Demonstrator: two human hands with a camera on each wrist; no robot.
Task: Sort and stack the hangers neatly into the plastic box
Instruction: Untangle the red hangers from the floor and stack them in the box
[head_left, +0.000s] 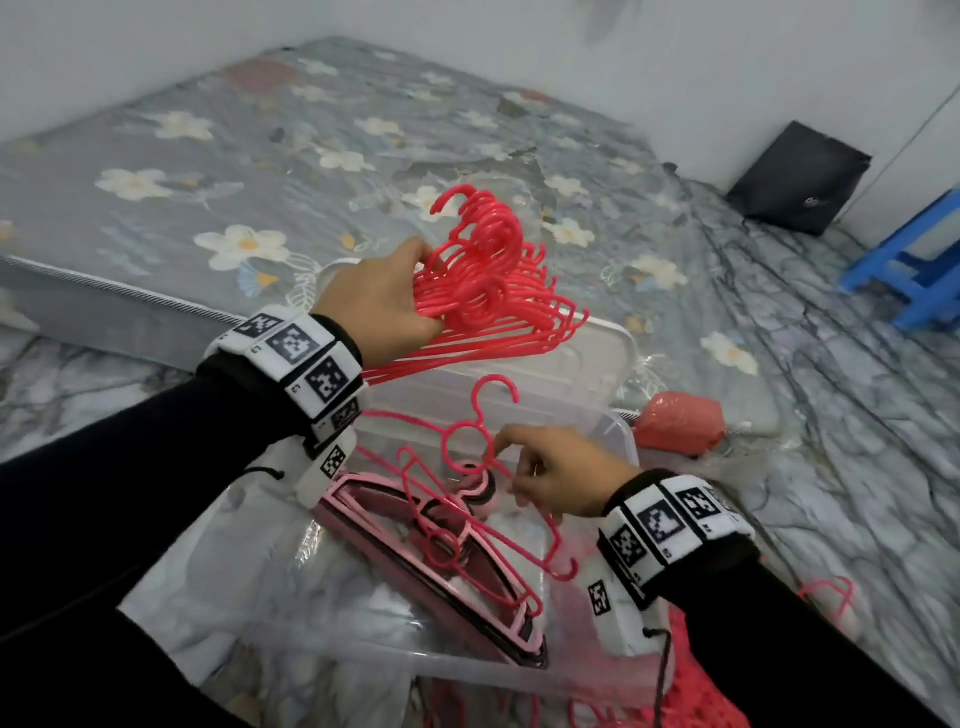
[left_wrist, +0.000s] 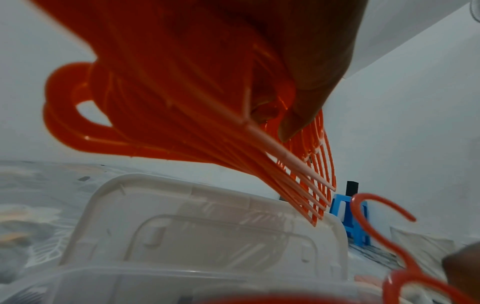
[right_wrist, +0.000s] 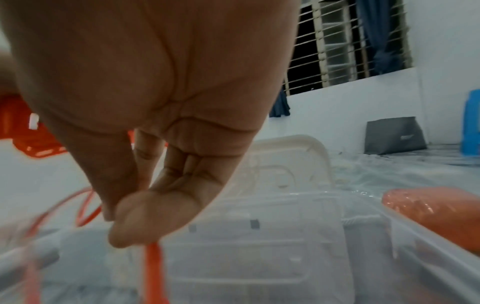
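Left hand (head_left: 382, 293) grips a red bundle (head_left: 488, 280); right hand (head_left: 558, 475) pinches one hanger (head_left: 470, 441) over the box (head_left: 621, 441). Pink hangers (head_left: 415, 551) are stacked inside, and more seem left outside.

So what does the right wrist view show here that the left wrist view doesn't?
Only the right wrist view shows the barred window, the blue curtain, the grey bag and the right hand pinching a single red hanger. Only the left wrist view shows the left hand gripping the bundle of red hangers, and the blue stool. Both show the white lid and the clear plastic box.
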